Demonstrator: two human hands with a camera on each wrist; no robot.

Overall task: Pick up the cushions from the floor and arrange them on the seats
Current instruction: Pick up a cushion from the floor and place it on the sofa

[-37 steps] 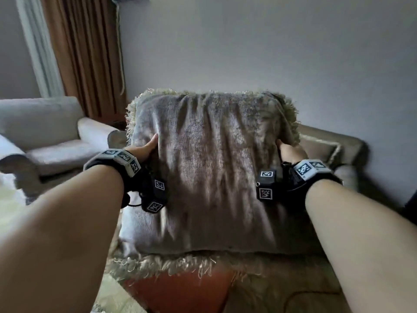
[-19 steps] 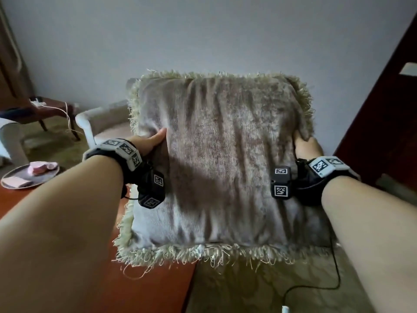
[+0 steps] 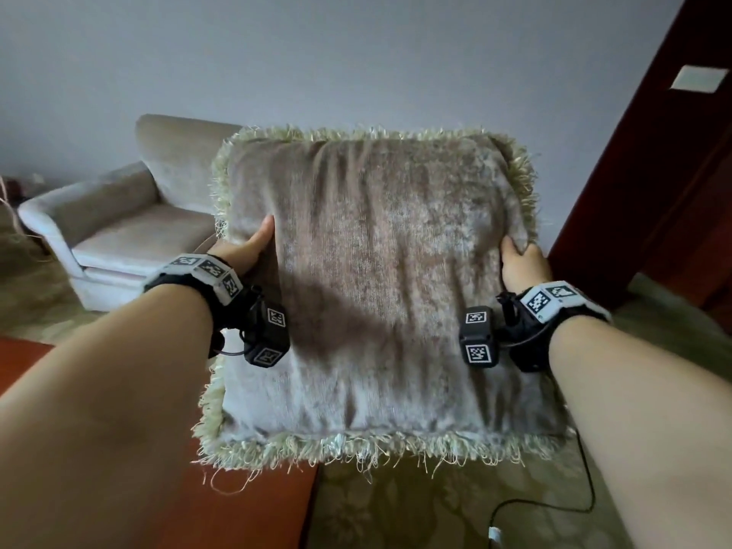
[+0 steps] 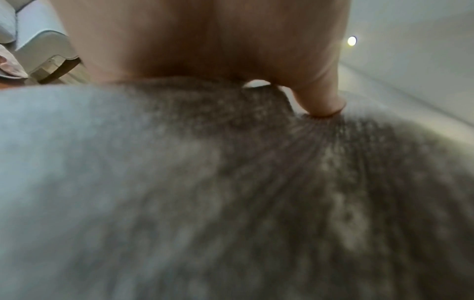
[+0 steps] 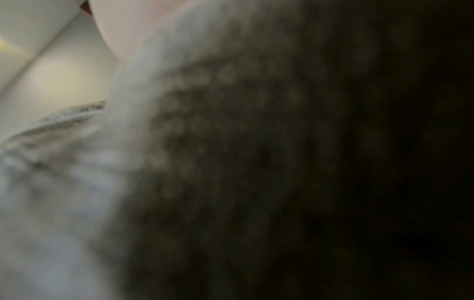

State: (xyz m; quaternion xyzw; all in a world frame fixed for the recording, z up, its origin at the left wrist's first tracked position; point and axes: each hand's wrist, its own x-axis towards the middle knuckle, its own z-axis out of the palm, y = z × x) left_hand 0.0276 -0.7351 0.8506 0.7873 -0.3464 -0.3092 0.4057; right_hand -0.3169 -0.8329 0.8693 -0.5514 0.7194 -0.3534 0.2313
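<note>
Armchair (image 3: 130, 227) has come into view behind the raised cushion (image 3: 376, 287).
Left hand (image 3: 245, 247) and right hand (image 3: 523, 263) grip its sides.

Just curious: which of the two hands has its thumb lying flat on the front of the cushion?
The left hand: its thumb lies straight on the cushion front, while the right hand bunches the fabric edge.
</note>
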